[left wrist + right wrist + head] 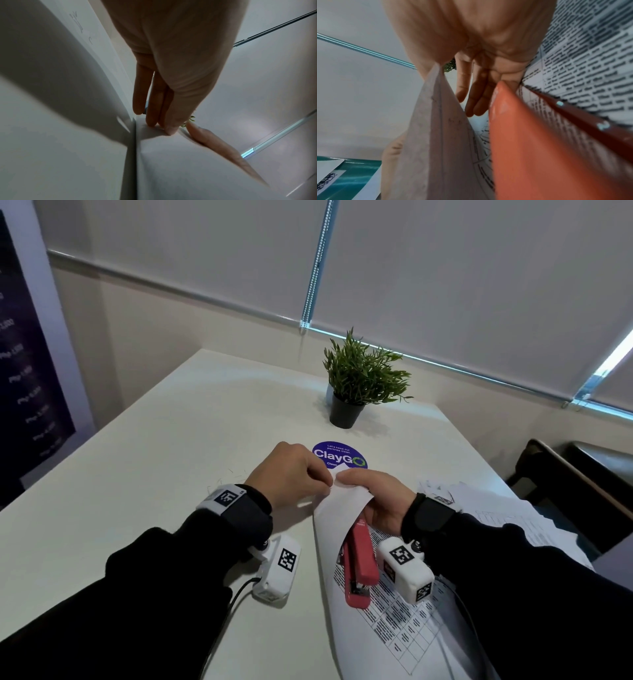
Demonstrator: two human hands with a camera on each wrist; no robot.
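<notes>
**Item:** printed sheets (394,628), tabular text, lying along the near right part of the white table (154,474) and running off its near edge. The far end is curled up and over, blank side out, probably to bring one corner within reach.

**Left hand** (291,474): thumb and fingertips pinch that raised corner, apparently to square the layers or pick at the fastening. The corner itself is hidden between the two hands.

**Right hand** (380,501): grasps a red stapler (359,563) along the palm, hinge end toward the person. The thumb lies on top of the curled sheet, so tool and paper stay together. The stapler's mouth is hidden under the paper.

**Nearby:**
- What look like loose bent staples (236,474), just beyond the left wrist.
- A further paper pile (496,508) at the right edge.
- A round blue ClayGo sticker (339,455) at mid-table.
- A potted plant (363,385) toward the far edge.
</notes>
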